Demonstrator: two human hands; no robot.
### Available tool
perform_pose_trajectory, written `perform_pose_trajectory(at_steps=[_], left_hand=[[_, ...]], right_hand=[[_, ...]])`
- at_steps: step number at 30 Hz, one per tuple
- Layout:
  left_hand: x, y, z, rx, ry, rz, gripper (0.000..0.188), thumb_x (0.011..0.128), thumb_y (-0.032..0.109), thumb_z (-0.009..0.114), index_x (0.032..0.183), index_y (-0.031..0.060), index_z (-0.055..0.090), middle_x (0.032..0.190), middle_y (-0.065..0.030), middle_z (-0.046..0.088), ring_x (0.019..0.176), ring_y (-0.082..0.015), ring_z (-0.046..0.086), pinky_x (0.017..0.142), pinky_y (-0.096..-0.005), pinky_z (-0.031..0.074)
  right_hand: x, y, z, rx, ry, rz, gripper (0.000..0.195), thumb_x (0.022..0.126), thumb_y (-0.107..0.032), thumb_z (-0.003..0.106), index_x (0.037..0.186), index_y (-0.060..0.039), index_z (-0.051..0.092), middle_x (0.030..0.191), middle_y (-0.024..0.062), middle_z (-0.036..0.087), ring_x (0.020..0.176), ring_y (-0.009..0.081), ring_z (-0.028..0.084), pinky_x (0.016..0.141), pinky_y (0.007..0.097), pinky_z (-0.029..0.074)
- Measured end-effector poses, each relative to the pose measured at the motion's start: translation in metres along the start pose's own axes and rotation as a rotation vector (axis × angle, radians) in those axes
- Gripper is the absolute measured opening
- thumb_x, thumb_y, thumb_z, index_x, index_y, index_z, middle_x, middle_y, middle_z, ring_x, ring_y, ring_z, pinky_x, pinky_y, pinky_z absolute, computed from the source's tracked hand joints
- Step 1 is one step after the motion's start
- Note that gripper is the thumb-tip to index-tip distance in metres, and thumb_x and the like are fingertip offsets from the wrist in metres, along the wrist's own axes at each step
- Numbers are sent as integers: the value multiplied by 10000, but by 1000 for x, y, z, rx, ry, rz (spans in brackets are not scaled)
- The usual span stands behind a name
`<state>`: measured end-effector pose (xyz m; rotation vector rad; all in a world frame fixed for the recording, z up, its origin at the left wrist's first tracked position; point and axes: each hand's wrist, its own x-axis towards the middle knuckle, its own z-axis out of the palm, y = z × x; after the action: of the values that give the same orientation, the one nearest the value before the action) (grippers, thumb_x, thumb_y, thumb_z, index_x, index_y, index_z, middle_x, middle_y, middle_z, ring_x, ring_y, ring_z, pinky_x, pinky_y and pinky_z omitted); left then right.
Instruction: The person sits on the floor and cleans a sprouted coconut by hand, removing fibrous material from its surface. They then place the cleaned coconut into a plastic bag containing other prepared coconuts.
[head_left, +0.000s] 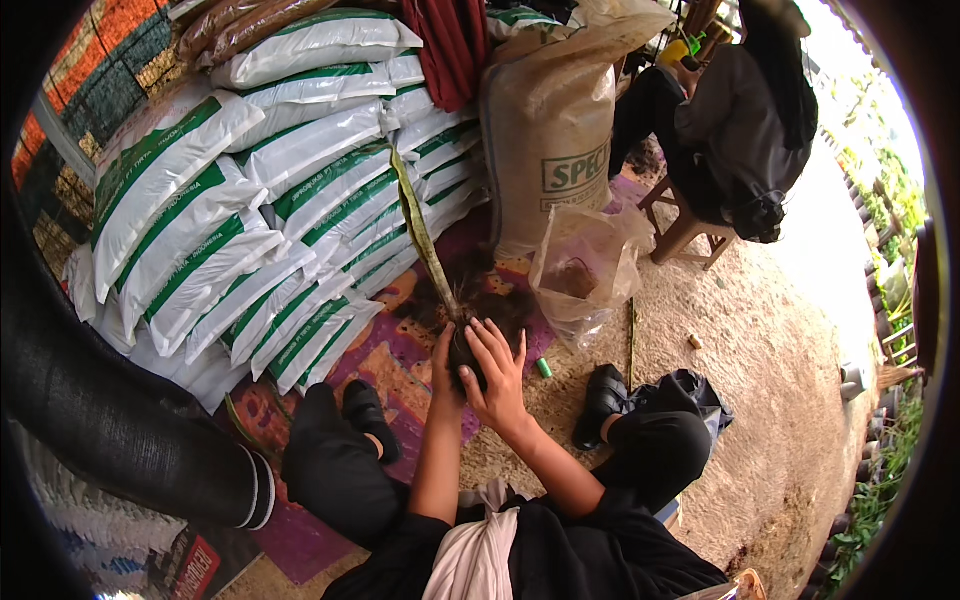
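Between my two hands is a dark root ball (468, 352) of soil, with a long, narrow, green-and-yellowish plant leaf (417, 225) rising from it, tilted away to the left. My left hand (445, 367) presses on the ball's left side. Fingers spread, my right hand (496, 375) wraps over its top and right side. Loose dark soil (512, 307) lies on the purple patterned mat (390, 360) just beyond the hands. An open clear plastic bag (585, 277) with some brown material inside stands on the ground to the right of the soil.
Stacked white-and-green sacks (322, 180) fill the left. A tall woven sack (551, 150) stands behind the plastic bag. Another person (742, 127) sits on a brown stool (686, 229) at the upper right, near a yellow-and-green bottle (679, 51). A small green cylinder (544, 368) lies by the mat.
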<state>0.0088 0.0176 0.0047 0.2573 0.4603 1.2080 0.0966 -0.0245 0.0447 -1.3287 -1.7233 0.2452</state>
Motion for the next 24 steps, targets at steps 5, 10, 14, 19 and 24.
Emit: perform_pose_trajectory(at_steps=[5, 10, 14, 19, 24], left_hand=[[8, 0, -1, -9, 6, 24, 434, 925, 419, 413, 1127, 61, 554, 1094, -93, 601, 976, -206, 593, 895, -347, 465], [7, 4, 2, -69, -22, 35, 525, 878, 454, 482, 1182, 26, 514, 1125, -128, 582, 993, -244, 591, 910, -375, 466], [7, 9, 0, -17, -1, -1, 508, 840, 404, 521, 1162, 12, 523, 1099, -141, 592, 979, -249, 599, 881, -383, 484], [7, 11, -4, -75, -15, -59, 435, 840, 366, 511, 1097, 19, 558, 1052, -126, 614, 942, -238, 613, 851, -367, 498], [13, 6, -20, -27, 17, -35, 404, 854, 371, 506, 1059, 30, 575, 1041, -106, 622, 929, -220, 617, 839, -349, 502]], right_hand=[[12, 2, -5, 75, -59, 47, 429, 875, -212, 502, 1267, -38, 495, 1328, 135, 467, 1286, 295, 374, 1081, 544, 57], [22, 7, -18, 278, 60, 101, 414, 926, -237, 420, 1269, -14, 482, 1307, 162, 485, 1242, 308, 432, 1080, 520, 139], [19, 20, -17, 315, 75, 146, 419, 914, -197, 428, 1282, 3, 456, 1262, 169, 521, 1204, 304, 475, 1071, 513, 191], [9, 9, -7, 255, 97, 90, 436, 880, -158, 465, 1286, 2, 450, 1129, 167, 577, 1072, 309, 549, 1077, 522, 155], [7, 10, -8, 153, 10, 106, 440, 878, -172, 484, 1284, -5, 450, 1137, 163, 558, 1101, 309, 518, 1081, 518, 126]])
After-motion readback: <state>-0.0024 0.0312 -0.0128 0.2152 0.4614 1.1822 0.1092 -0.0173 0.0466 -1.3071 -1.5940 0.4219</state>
